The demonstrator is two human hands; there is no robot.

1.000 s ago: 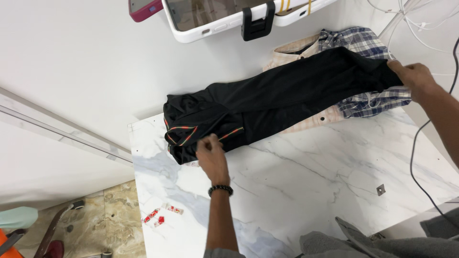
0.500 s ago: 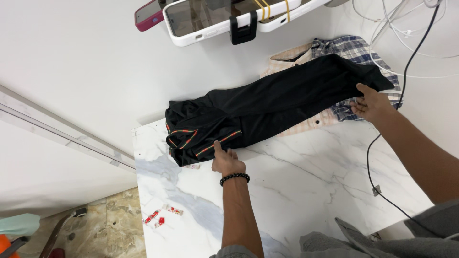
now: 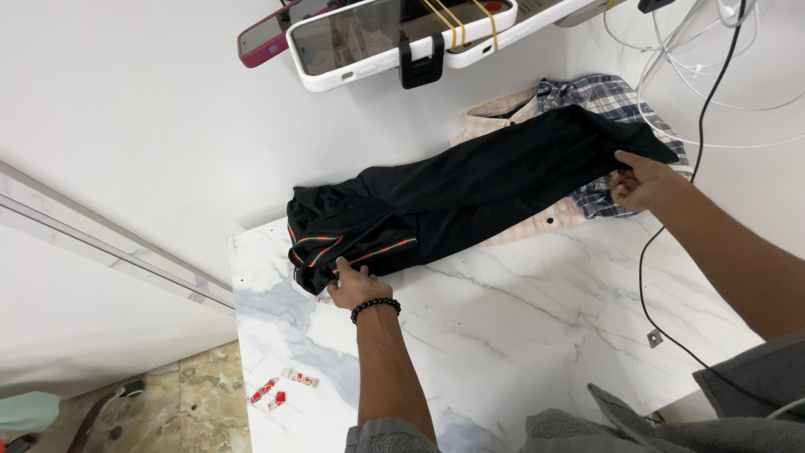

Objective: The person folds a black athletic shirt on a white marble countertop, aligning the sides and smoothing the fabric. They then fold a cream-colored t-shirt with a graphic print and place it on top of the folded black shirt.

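A black shirt with red and orange stripes at its collar lies folded long across the back of a white marble table. My left hand, with a black bead bracelet at the wrist, presses on the collar end at the left. My right hand grips the other end of the black shirt at the right. Beneath that end lie a blue plaid shirt and a pale peach checked shirt.
Phones in white and pink cases hang on a mount above the table. Black and white cables run down the right side. Small red and white wrappers lie near the table's left front. Grey cloth sits at the bottom.
My right hand has drawn the far end of the black shirt in towards the left and lower. My left hand has slid a little along the collar end.
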